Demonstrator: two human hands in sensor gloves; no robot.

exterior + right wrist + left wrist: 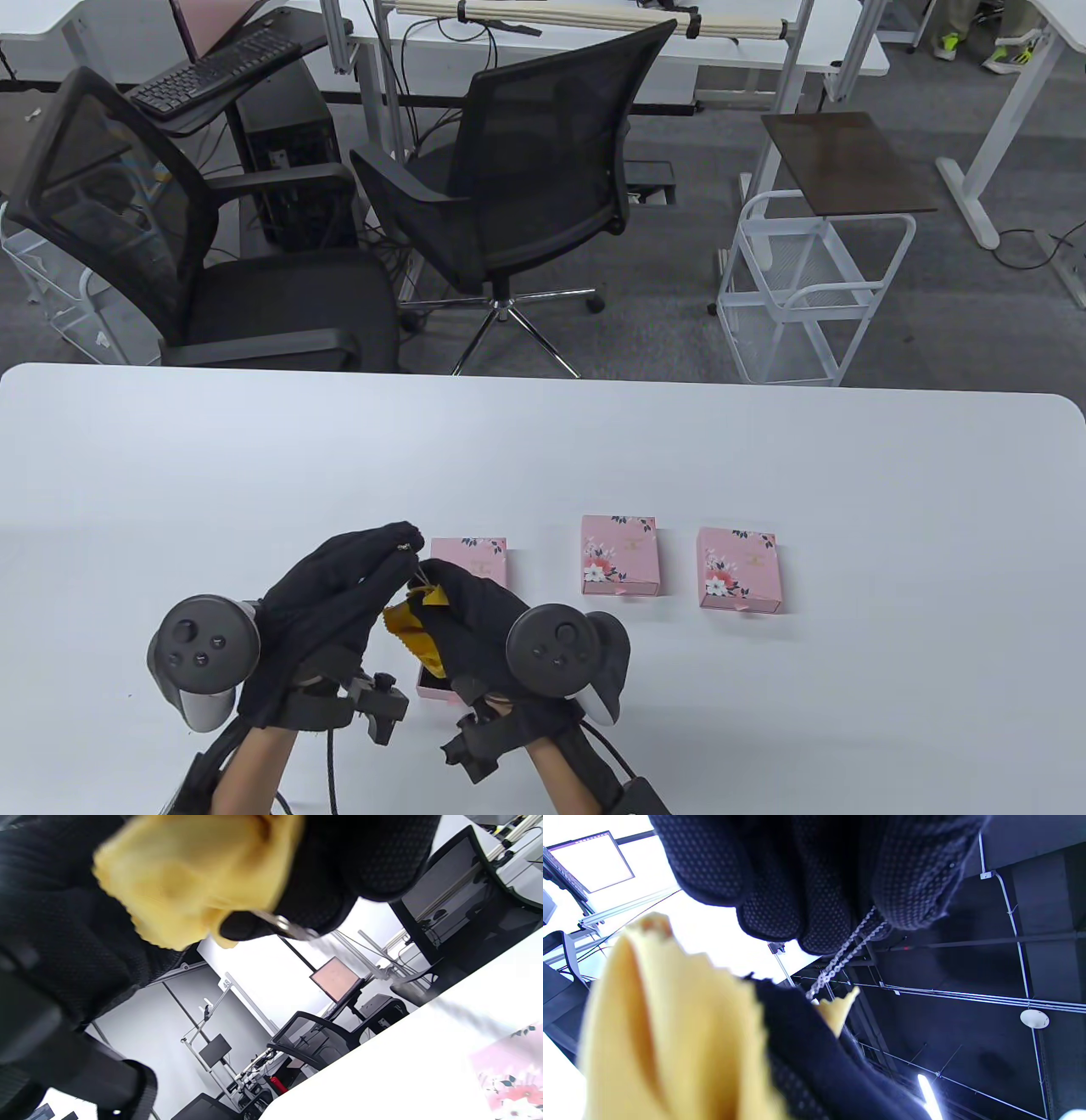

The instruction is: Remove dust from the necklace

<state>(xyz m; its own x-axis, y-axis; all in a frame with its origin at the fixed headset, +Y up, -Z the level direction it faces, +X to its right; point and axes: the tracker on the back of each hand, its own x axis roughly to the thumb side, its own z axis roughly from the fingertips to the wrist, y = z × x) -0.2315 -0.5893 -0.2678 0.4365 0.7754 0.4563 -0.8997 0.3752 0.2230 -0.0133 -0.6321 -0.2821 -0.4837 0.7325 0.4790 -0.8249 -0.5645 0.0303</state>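
Observation:
A thin silver necklace chain [840, 961] runs taut between my two hands, above the table's near left. My left hand [356, 577] pinches one end of the chain [405, 548] at its fingertips [818, 921]. My right hand [462, 603] holds a yellow cloth [411, 628] and pinches it around the chain; the cloth shows large in the left wrist view [670, 1027] and in the right wrist view [186, 878]. The chain [292, 929] leaves the right fingertips there. An open pink box tray [437, 683] lies on the table under my right hand.
Three pink floral boxes lie on the white table [764, 458]: one [471, 560] just beyond my hands, one [619, 553] at the middle, one [738, 567] to the right. Black office chairs [509, 187] and a white wire cart [806, 289] stand beyond the far edge.

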